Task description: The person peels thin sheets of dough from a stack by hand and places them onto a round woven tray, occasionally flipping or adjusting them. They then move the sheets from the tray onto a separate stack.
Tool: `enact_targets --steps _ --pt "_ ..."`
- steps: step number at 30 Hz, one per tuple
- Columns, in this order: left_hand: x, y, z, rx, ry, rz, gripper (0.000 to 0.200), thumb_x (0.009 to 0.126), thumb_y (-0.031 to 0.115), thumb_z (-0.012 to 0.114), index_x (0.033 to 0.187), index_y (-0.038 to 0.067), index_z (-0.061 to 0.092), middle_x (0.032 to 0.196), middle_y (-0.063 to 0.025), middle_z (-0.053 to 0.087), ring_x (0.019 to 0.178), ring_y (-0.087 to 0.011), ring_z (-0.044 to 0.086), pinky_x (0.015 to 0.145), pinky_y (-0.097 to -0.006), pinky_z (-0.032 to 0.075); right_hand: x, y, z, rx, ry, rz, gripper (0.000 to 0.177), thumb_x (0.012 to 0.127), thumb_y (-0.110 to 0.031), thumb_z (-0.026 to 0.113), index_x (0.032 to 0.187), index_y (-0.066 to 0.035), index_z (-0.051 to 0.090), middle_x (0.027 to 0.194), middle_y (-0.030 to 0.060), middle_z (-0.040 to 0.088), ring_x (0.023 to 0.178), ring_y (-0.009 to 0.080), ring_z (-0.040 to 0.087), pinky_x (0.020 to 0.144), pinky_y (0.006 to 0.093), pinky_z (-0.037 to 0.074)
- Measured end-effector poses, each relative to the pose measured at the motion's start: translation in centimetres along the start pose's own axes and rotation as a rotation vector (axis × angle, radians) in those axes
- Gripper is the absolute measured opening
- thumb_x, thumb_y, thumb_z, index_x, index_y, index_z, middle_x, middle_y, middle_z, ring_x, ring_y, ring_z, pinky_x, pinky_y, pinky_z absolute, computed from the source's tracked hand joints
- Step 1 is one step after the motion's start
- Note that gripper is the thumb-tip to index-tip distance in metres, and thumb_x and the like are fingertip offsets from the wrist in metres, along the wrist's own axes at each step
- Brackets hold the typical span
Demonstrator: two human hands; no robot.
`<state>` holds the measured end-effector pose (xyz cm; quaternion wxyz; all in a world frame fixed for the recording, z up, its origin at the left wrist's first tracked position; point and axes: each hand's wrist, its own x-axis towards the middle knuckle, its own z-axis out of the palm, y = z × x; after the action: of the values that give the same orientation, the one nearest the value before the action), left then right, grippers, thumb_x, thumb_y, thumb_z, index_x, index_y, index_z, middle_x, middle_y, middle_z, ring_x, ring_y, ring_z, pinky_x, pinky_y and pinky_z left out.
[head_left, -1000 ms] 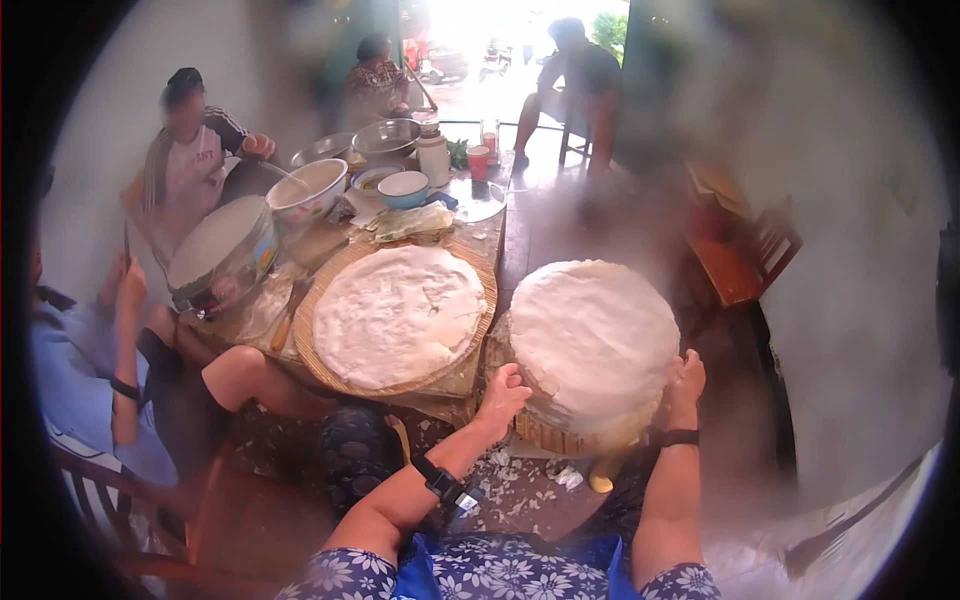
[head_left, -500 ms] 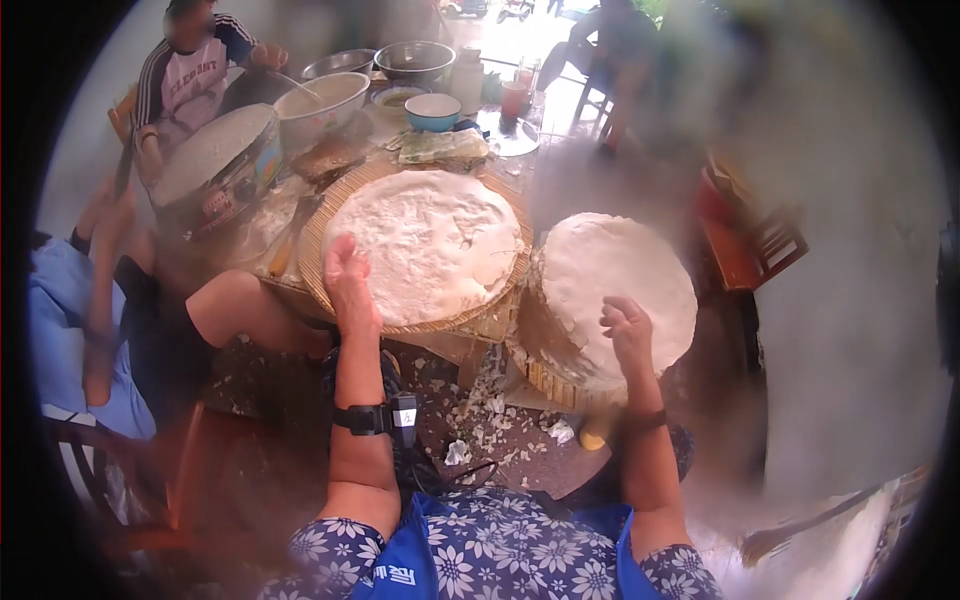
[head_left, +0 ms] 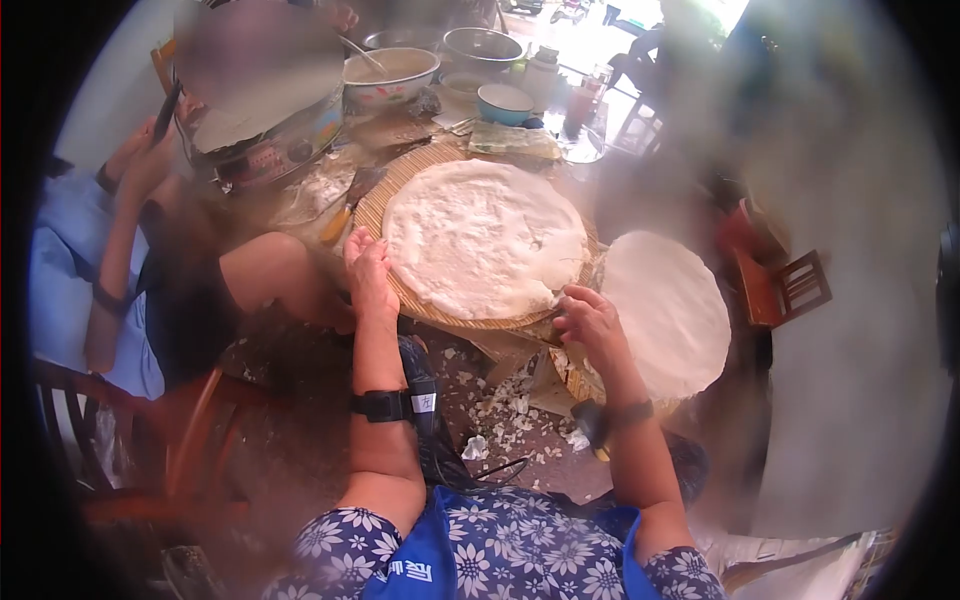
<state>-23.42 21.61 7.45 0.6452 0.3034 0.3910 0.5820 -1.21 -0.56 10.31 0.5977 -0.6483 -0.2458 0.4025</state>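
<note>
A wide round stack of thin pale pancakes [head_left: 480,235] lies on a round woven tray [head_left: 372,212]. My left hand [head_left: 370,272] rests at the tray's left rim, its fingers loosely stretched and holding nothing I can see. At the lower right edge of the same stack is my right hand [head_left: 590,322], fingers bent and drawn together against the pancake edge. What they pinch, if anything, is too small to make out. A second round pile of pale pancakes [head_left: 665,312] stands just right of my right hand.
An orange-handled tool [head_left: 336,227] lies left of the tray. Behind are a white basin [head_left: 392,78], a blue bowl [head_left: 505,104], a metal bowl [head_left: 483,48] and a folded cloth [head_left: 513,141]. A person in blue [head_left: 80,290] sits at left. Scraps [head_left: 500,410] litter the floor.
The camera view has turned left. My right hand has moved from over the right pile to the left stack's edge. My left hand has shifted from the pancakes to the tray's rim.
</note>
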Motion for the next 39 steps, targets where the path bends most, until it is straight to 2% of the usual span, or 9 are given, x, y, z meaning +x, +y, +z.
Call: enact_targets --steps 6,15,18,21,25,28,31,34,39 --pt "0.1 0.5 -0.1 0.006 -0.005 -0.035 0.048 0.080 0.008 0.056 0.126 0.009 0.041 0.110 -0.0024 0.046 0.094 -0.0112 0.048 0.082 -0.0269 0.036 -0.3 -0.4 1.0 -0.071 0.067 0.026 0.034 0.085 -0.018 0.059 0.113 0.002 0.056 0.083 0.0026 0.061 0.061 0.0072 0.058 0.048 0.0195 0.047" --pt "1.2 0.5 -0.6 -0.128 0.009 -0.080 0.041 0.084 0.010 0.055 0.123 0.009 0.043 0.099 -0.0019 0.051 0.084 -0.0128 0.054 0.078 -0.0283 0.044 -0.1 -0.7 1.7 -0.065 0.096 0.021 0.026 0.087 -0.016 0.058 0.108 -0.002 0.058 0.079 0.0003 0.059 0.056 0.0062 0.056 0.044 0.0195 0.045" --pt "0.9 0.9 -0.3 -0.107 0.006 -0.118 0.040 0.084 0.010 0.055 0.122 0.008 0.043 0.099 -0.0034 0.053 0.083 -0.0139 0.056 0.075 -0.0293 0.045 0.3 -0.3 1.4 -0.048 0.102 0.041 0.026 0.087 -0.017 0.059 0.108 -0.002 0.058 0.080 0.0001 0.059 0.056 0.0065 0.057 0.044 0.0192 0.045" --pt "1.1 -0.3 -0.1 -0.114 -0.107 -0.172 0.042 0.083 0.007 0.056 0.123 0.006 0.043 0.101 -0.0075 0.057 0.083 -0.0154 0.058 0.071 -0.0285 0.046 0.8 0.2 1.0 -0.036 0.090 0.055 0.028 0.087 -0.017 0.059 0.111 -0.002 0.057 0.081 -0.0002 0.060 0.057 0.0065 0.057 0.043 0.0189 0.044" --pt "1.4 -2.4 0.8 0.067 -0.238 -0.029 0.045 0.080 0.001 0.059 0.122 -0.001 0.044 0.102 -0.0135 0.062 0.082 -0.0183 0.061 0.075 -0.0290 0.049 0.8 0.1 1.0 -0.038 0.085 0.052 0.030 0.086 -0.017 0.059 0.112 -0.001 0.056 0.083 0.0000 0.060 0.058 0.0067 0.058 0.044 0.0192 0.045" --pt "1.7 -3.2 1.0 0.568 -0.216 0.275 0.035 0.081 0.001 0.057 0.115 -0.001 0.048 0.103 -0.0120 0.061 0.091 -0.0194 0.061 0.079 -0.0310 0.050 0.1 -0.2 1.0 -0.035 0.095 0.047 0.031 0.084 -0.018 0.060 0.111 -0.002 0.056 0.083 -0.0001 0.060 0.061 0.0069 0.058 0.048 0.0189 0.046" --pt "0.5 -1.3 2.0 -0.222 -0.319 -0.120 0.031 0.080 -0.001 0.058 0.111 -0.001 0.051 0.104 -0.0122 0.061 0.092 -0.0205 0.061 0.083 -0.0328 0.050 -0.5 -0.2 0.9 0.021 0.112 0.045 0.030 0.086 -0.019 0.060 0.110 -0.001 0.056 0.084 0.0018 0.059 0.061 0.0087 0.059 0.047 0.0204 0.048" --pt "1.0 -1.5 2.2 -0.576 -0.269 -0.347 0.026 0.080 -0.004 0.054 0.106 0.002 0.053 0.099 -0.0089 0.061 0.091 -0.0229 0.061 0.081 -0.0380 0.050 -1.1 -0.4 0.5 0.131 0.084 0.077 0.029 0.089 -0.023 0.059 0.107 -0.001 0.055 0.086 0.0044 0.059 0.062 0.0116 0.061 0.048 0.0231 0.051" --pt "0.6 -2.6 2.7 -0.645 -0.242 -0.418 0.019 0.082 -0.002 0.054 0.100 0.004 0.055 0.100 -0.0075 0.060 0.094 -0.0223 0.059 0.083 -0.0386 0.050 -1.2 0.5 0.6 0.311 -0.161 0.209 0.031 0.093 -0.027 0.053 0.106 0.001 0.052 0.087 0.0080 0.059 0.068 0.0183 0.063 0.054 0.0304 0.055"
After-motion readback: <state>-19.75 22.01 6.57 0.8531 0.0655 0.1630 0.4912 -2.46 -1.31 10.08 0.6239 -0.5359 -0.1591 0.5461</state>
